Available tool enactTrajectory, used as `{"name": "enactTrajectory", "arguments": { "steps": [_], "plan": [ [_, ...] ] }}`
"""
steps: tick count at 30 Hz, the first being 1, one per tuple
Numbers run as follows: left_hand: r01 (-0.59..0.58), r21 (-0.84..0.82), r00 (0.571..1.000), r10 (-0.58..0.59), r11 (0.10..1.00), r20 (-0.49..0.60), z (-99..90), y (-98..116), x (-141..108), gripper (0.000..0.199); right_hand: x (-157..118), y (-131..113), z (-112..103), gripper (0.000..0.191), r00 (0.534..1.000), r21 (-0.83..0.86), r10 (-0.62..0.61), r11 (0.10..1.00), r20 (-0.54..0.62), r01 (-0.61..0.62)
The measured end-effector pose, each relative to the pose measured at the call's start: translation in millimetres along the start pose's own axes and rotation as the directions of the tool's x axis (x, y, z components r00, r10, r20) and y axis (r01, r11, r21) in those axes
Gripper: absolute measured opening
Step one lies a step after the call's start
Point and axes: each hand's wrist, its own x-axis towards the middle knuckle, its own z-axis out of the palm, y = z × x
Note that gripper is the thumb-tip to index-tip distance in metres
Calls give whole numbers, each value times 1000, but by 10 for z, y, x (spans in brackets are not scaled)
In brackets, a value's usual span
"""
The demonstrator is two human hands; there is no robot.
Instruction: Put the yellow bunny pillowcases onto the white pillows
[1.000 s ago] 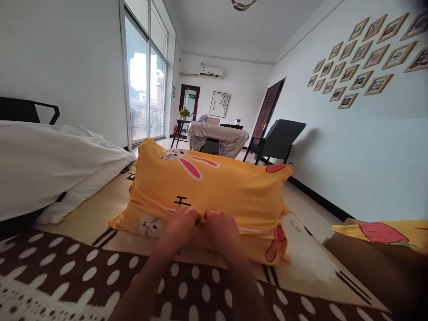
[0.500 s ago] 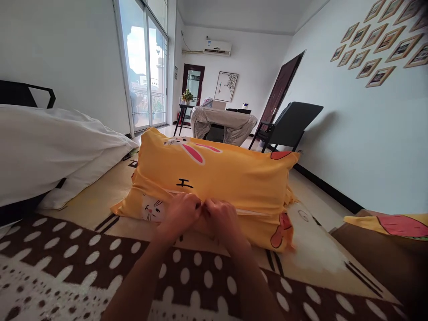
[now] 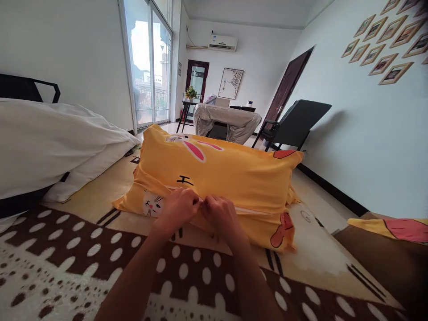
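A plump yellow pillow (image 3: 247,174) with printed rabbits lies on the patterned rug in front of me. Along its near side runs a pale zipper (image 3: 250,210). My left hand (image 3: 182,206) is closed on the pillowcase edge at the zipper, left of the middle. Close beside it, my right hand (image 3: 219,213) pinches the same edge, knuckles up. Both sets of fingertips nearly meet at the seam, and the hands hide the zipper between them. Whether a zipper pull is in the fingers cannot be made out.
White bedding (image 3: 60,147) is heaped at the left beside a black chair (image 3: 26,89). A dark folding chair (image 3: 297,122) stands at the back right, near a covered table (image 3: 227,117). A brown box (image 3: 381,263) with yellow cloth (image 3: 401,228) is at the right.
The camera view has shifted slightly, moving the room rightward in the picture. Both hands stay closed at the same part of the zipper edge, with hardly any movement.
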Motion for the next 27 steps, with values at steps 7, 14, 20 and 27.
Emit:
{"name": "enactTrajectory", "arguments": {
  "steps": [7,14,20,27],
  "plan": [
    [75,133,997,-74,988,-7,-185,-6,-122,27,-35,-13,-134,12,997,71,1,997,78,-7],
    [124,132,988,-134,983,74,-366,-116,-200,22,-93,-117,-317,10,981,120,2,992,196,-26],
    [153,74,981,-160,985,108,-453,-316,-229,22,-121,-215,-358,13,970,51,-15,999,243,3],
    [258,84,962,-264,963,75,-578,-582,-233,27,-99,-225,-313,14,969,1,15,1000,248,-16]
  ]
}}
